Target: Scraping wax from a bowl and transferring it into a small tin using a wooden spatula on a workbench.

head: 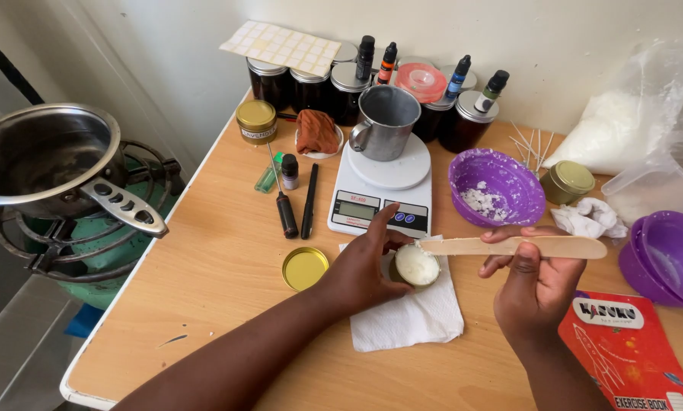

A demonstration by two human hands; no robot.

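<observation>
The work surface is a light wooden tabletop [227, 266] with a white edge, set against a pale wall [555, 46].

The left hand [360, 266] wraps around a small round tin [416, 266] filled with white wax; fingers and thumb are closed against its side. The tin stands on a white paper napkin [410, 316] near the middle of the tabletop. The right hand [536, 285] holds a flat wooden stick [513, 246] in a closed grip between thumb and fingers. The stick lies nearly level, and its free end reaches the tin's rim.

A gold lid [304, 268] lies flat just left of the napkin. Behind the tin stands a white digital scale [379, 190] carrying a grey metal mug [386, 122]. Left of the scale lie a screwdriver [283, 202] and a black pen [309, 202]. A purple bowl [497, 186] holding white flakes sits right of the scale, with a closed gold tin [571, 181] beside it. A row of dark jars [311, 87] and small dropper bottles [366, 57] lines the wall. A clear bag of white flakes [623, 122] occupies the far right corner. A red exercise book [631, 354] lies at the near right edge.

Left of the tabletop, a steel saucepan [44, 156] rests on a gas burner [75, 243].
</observation>
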